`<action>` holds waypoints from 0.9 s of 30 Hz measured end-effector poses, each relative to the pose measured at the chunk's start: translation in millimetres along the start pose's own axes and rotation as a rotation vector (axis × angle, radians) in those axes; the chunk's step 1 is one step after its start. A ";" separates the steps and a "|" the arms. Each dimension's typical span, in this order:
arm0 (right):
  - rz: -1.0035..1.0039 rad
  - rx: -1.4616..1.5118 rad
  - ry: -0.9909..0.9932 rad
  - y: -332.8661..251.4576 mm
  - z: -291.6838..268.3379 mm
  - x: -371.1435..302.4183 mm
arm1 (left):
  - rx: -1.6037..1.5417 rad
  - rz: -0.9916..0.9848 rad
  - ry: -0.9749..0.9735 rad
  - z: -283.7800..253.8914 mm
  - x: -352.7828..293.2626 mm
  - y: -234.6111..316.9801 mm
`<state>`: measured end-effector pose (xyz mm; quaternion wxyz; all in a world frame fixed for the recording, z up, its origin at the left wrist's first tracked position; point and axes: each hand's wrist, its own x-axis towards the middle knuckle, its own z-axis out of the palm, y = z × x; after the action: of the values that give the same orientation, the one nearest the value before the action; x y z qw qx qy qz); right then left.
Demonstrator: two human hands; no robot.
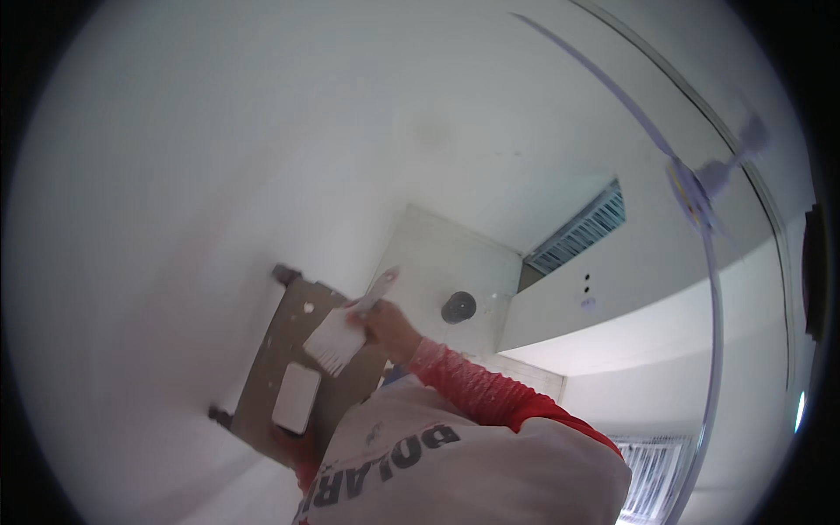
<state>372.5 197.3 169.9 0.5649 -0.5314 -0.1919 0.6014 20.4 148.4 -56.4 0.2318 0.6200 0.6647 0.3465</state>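
Note:
My right hand (389, 331), in a red sleeve, is closed around the handle of a wide, flat paintbrush (334, 339) with a pale, whitish head. The handle's end sticks up past my fingers, away from me. Lower and to the left, my left hand (296, 449) is closed at the near end of a white-topped rectangular piece (297, 398) with a dark side edge; its fingers are partly hidden. The two things are apart. Both are seen over a brown, paint-spotted platform (262, 385).
Dark feet (285, 274) stick out from the platform's left corners. A white wall (175, 219) rises along the left. Below stands a dark round container (458, 306). A ceiling fan (693, 194), its blades blurred, hangs at the right. A louvred window (582, 229) lies beyond.

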 end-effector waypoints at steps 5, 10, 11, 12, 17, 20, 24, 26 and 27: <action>-0.162 -0.167 -0.018 -34.5 -7.1 -5.9 | 0.088 0.099 0.057 12.3 4.9 45.6; -0.396 -0.482 -0.096 -72.1 6.8 8.4 | 0.102 0.110 0.054 36.2 41.4 113.7; -0.462 -0.532 -0.128 -75.1 12.9 13.2 | 0.062 0.097 0.036 40.1 48.8 122.3; -0.493 -0.588 -0.226 -79.6 15.9 16.6 | 0.023 0.100 0.026 43.9 52.1 132.8; -0.387 -0.830 -0.518 -71.7 35.5 43.5 | 0.070 0.077 0.026 59.6 52.8 146.2; -0.478 -0.862 -0.611 -55.1 46.8 58.8 | 0.127 0.035 0.036 65.3 45.5 143.3; -0.587 -1.132 -0.672 -42.8 54.9 68.1 | 0.071 -0.019 0.033 68.9 40.3 140.2; -0.672 -1.277 -0.706 -34.7 57.8 69.1 | 0.067 -0.009 0.040 69.6 39.8 139.6; -0.714 -1.323 -0.723 -27.3 59.4 68.2 | 0.068 -0.016 0.034 69.5 39.8 139.5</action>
<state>348.5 287.4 185.3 0.1963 -0.4351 -0.8320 0.2828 159.2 198.4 7.4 0.2022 0.6161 0.6850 0.3321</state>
